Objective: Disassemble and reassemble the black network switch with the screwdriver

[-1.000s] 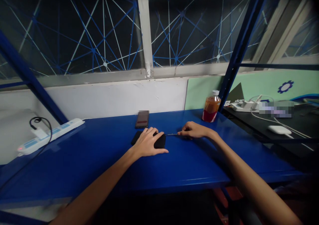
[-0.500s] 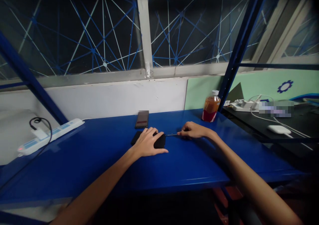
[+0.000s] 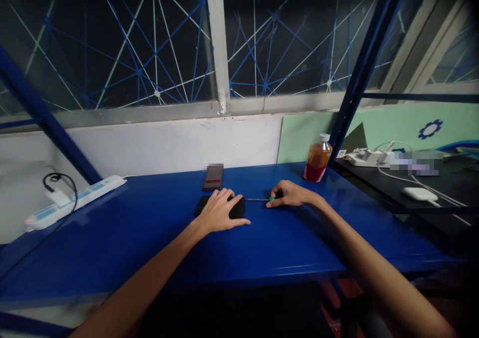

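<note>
Near the middle of the glossy blue metal shelf-table (image 3: 112, 238), the left hand (image 3: 219, 212) lies flat and spread over a black rectangular phone (image 3: 237, 209), pressing it down. At three o'clock from it, the right hand (image 3: 289, 194) has its fingers pinched closed on a thin metal-shafted tool with a green grip (image 3: 262, 199), whose tip touches the phone's right edge. Just beyond, at twelve o'clock, lies a second dark phone (image 3: 213, 177). Farther off at two o'clock stands a clear plastic bottle of orange drink (image 3: 318, 159); at ten o'clock rests a white power strip (image 3: 75, 201).
</note>
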Motion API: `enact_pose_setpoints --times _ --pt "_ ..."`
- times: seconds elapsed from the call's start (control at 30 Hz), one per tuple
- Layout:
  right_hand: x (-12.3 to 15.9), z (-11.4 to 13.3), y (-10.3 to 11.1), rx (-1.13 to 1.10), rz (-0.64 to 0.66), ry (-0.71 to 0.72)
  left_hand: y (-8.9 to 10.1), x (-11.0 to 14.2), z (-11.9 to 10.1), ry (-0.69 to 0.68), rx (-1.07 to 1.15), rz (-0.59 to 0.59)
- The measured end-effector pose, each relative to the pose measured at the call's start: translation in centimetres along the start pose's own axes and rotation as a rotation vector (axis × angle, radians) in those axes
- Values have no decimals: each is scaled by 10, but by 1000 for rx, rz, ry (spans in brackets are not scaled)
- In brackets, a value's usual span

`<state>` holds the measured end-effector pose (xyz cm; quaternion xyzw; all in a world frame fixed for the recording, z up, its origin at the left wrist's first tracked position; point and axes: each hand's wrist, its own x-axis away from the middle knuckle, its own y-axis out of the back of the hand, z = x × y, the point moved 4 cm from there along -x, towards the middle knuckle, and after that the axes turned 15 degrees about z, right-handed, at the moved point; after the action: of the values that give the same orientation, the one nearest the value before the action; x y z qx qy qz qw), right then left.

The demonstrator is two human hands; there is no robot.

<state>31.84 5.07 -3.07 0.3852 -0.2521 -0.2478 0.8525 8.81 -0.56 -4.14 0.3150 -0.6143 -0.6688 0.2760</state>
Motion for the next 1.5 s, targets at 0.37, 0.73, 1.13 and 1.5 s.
enact_pose_setpoints --times 0.37,0.73,1.13,1.5 --pt "-8 -1 -5 -99 -100 -60 -3 1 4 -9 4 1" --pt "-2 -4 -1 -110 -29 -25 -3 1 3 -19 -8 -10" --pt "-4 -1 -1 -121 -84 -33 -3 1 4 -16 18 -4" --pt "-3 -3 -1 -51 -38 -48 -2 1 4 -8 13 0"
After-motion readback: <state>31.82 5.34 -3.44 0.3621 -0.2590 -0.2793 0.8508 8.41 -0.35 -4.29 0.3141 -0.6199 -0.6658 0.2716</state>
